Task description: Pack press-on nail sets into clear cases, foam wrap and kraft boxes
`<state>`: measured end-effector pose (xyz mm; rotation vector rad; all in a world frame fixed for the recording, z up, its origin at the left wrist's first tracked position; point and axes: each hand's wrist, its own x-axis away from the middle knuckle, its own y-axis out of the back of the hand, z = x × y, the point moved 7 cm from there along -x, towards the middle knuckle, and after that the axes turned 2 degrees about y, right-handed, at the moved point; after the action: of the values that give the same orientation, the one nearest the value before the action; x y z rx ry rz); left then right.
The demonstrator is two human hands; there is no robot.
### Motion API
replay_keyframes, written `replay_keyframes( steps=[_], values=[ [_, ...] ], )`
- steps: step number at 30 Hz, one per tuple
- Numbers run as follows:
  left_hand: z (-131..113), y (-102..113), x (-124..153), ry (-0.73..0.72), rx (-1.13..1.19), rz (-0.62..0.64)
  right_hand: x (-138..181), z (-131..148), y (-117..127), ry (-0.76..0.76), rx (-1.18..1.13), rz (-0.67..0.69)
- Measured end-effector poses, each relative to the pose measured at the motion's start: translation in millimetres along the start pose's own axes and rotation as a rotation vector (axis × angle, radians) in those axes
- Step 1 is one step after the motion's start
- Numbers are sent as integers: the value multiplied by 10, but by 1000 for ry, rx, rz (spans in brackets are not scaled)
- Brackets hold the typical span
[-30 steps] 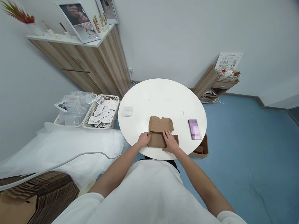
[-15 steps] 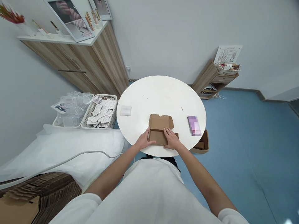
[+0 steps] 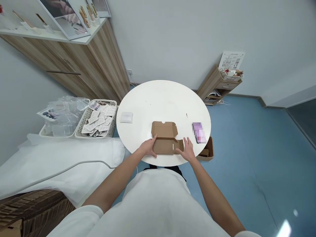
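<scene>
A brown cardboard mailer box lies on the round white table, its lid folded back away from me. My left hand holds the left end of the box, fingers along the side and thumb at the front corner. At the other end, my right hand has its fingers spread around the right side flap, which lies outward. Whether those fingertips touch the flap I cannot tell. A short white slit or mark shows near the right end of the box floor.
On the table are a small white packet to the left and a purple, pixelated item to the right. Baskets of cards and clear plastic packs stand at left. A carton sits below the table's right edge.
My right hand has moved right, off the inside of the box to its right end. The right flap now lies outward in plain view. My left hand stays at the left end.
</scene>
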<state>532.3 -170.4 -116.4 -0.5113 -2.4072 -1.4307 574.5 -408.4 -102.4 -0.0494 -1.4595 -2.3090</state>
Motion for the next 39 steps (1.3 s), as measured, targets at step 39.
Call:
replay_keyframes(
  steps=[39],
  values=[
    [-145, -73, 62, 16, 81, 5, -134, 181, -203, -139, 278, 177]
  ],
)
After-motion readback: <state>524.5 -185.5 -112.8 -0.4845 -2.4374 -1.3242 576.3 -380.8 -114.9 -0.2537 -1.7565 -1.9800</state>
